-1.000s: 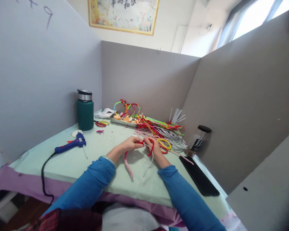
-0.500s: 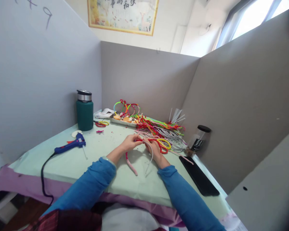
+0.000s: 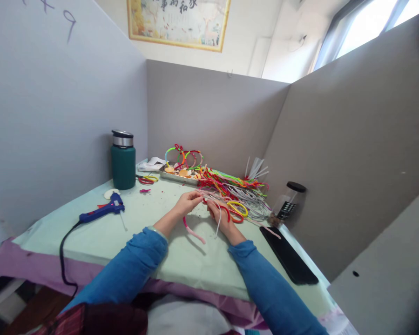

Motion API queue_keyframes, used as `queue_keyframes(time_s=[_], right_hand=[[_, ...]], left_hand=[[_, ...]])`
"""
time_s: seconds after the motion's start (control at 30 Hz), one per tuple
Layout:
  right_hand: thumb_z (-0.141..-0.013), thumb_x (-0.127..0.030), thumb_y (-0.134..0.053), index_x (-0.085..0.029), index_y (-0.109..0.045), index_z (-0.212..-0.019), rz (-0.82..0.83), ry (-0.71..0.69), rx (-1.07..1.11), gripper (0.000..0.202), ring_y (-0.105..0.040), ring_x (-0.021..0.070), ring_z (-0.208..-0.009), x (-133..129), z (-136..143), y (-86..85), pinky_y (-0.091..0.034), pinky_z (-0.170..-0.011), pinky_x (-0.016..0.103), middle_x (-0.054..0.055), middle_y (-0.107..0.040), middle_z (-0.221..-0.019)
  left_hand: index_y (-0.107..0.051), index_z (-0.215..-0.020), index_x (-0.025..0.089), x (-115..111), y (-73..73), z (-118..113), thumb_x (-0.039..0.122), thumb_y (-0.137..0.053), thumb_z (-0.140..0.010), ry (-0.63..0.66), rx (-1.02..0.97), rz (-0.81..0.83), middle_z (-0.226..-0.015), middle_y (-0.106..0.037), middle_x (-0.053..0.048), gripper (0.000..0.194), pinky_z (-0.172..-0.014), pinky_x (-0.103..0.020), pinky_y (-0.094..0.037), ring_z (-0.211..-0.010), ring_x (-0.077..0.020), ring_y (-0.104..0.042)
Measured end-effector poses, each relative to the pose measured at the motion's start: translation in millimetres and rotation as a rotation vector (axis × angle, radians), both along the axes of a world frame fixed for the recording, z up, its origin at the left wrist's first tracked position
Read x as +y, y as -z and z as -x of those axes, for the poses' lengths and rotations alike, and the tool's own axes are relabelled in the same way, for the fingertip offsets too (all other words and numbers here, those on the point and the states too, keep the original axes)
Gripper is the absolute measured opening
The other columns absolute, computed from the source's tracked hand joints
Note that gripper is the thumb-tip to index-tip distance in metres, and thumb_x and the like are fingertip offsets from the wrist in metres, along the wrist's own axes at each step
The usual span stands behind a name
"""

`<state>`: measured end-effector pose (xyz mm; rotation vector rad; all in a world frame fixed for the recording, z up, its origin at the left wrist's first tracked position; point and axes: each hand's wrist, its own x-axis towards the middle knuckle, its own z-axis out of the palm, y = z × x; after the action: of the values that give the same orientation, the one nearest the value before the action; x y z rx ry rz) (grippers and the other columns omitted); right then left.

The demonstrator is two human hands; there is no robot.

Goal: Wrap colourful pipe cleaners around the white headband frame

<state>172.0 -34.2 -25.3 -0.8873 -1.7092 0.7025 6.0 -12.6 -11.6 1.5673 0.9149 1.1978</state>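
My left hand (image 3: 188,203) is closed in a pinch on a chenille stem. The stem's pink end (image 3: 196,237) hangs below the palm, bent to the right, with a darker magenta stretch above it. My right hand (image 3: 219,215) faces it, fingertips pressed together close to the left ones. From between the hands a thin whitish stem (image 3: 218,225) arcs down in front of the right fingers. A red stem (image 3: 227,212) curves over the right hand. Which fingers hold which stem is partly hidden. Scissors with yellow and red handles (image 3: 238,208) lie just behind the right hand.
Behind my hands lies a pile of coloured chenille stems (image 3: 230,184), beside a metal tray (image 3: 178,177) of small pieces. A blue glue gun (image 3: 103,209) and green bottle (image 3: 123,165) stand left; a black phone (image 3: 289,256) and clear jar (image 3: 287,204) are right.
The pink end has swung right and slightly up. The whitish stem's tip has risen and moved right. The red stem now bends down over the right hand. Both hands have shifted slightly.
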Motion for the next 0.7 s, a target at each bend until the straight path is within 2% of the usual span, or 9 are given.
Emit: queue_keyframes(time_s=[0.07, 0.17, 0.37, 0.57, 0.7], right_hand=[[-0.089, -0.046, -0.048, -0.019, -0.062, -0.069, -0.076, 0.010, -0.036, 0.036, -0.047, 0.0150, -0.056, 2, 2, 3.8, -0.037, -0.056, 0.028, 0.000, -0.053, -0.059], [-0.090, -0.043, -0.047, -0.020, -0.066, -0.076, -0.178, 0.027, -0.099, 0.034, -0.052, 0.0166, -0.060, 4, 4, 9.1, -0.040, -0.060, 0.028, 0.002, -0.059, -0.065], [-0.092, -0.036, -0.046, -0.022, -0.069, -0.095, -0.345, 0.065, -0.243, 0.027, -0.062, 0.0212, -0.079, 8, 5, 16.7, -0.046, -0.074, 0.033, 0.008, -0.069, -0.089], [-0.089, -0.031, -0.052, -0.022, -0.066, -0.102, -0.424, 0.114, -0.425, 0.021, -0.061, 0.0210, -0.076, 8, 4, 20.4, -0.046, -0.068, 0.032, 0.008, -0.068, -0.086], [-0.091, -0.027, -0.048, -0.020, -0.061, -0.112, -0.461, 0.207, -0.450, 0.026, -0.061, 0.0208, -0.075, 5, 4, 17.7, -0.045, -0.068, 0.032, 0.008, -0.068, -0.088]], left_hand=[[-0.057, -0.078, 0.015, 2, -0.6, 1, 0.047, -0.067, -0.069, -0.009, -0.028, 0.091, -0.045, -0.034, 0.010, 0.034, -0.039, -0.020, -0.015, -0.036, -0.0038, -0.025], [-0.053, -0.074, 0.017, 4, -0.2, 1, 0.048, -0.068, -0.068, -0.019, -0.070, 0.186, -0.045, -0.035, 0.010, 0.035, -0.038, -0.021, -0.011, -0.034, -0.0035, -0.023], [-0.051, -0.073, 0.018, 5, 4.7, 3, 0.042, -0.066, -0.071, 0.004, -0.092, 0.239, -0.044, -0.033, 0.010, 0.029, -0.038, -0.021, -0.010, -0.033, -0.0039, -0.021], [-0.053, -0.076, 0.017, 8, 8.4, 6, 0.043, -0.067, -0.070, 0.025, -0.074, 0.280, -0.046, -0.035, 0.009, 0.030, -0.037, -0.020, -0.011, -0.033, -0.0035, -0.022], [-0.052, -0.076, 0.018, 8, 7.6, 6, 0.045, -0.068, -0.069, -0.028, -0.052, 0.321, -0.044, -0.035, 0.010, 0.033, -0.037, -0.019, -0.011, -0.033, -0.0031, -0.021]])
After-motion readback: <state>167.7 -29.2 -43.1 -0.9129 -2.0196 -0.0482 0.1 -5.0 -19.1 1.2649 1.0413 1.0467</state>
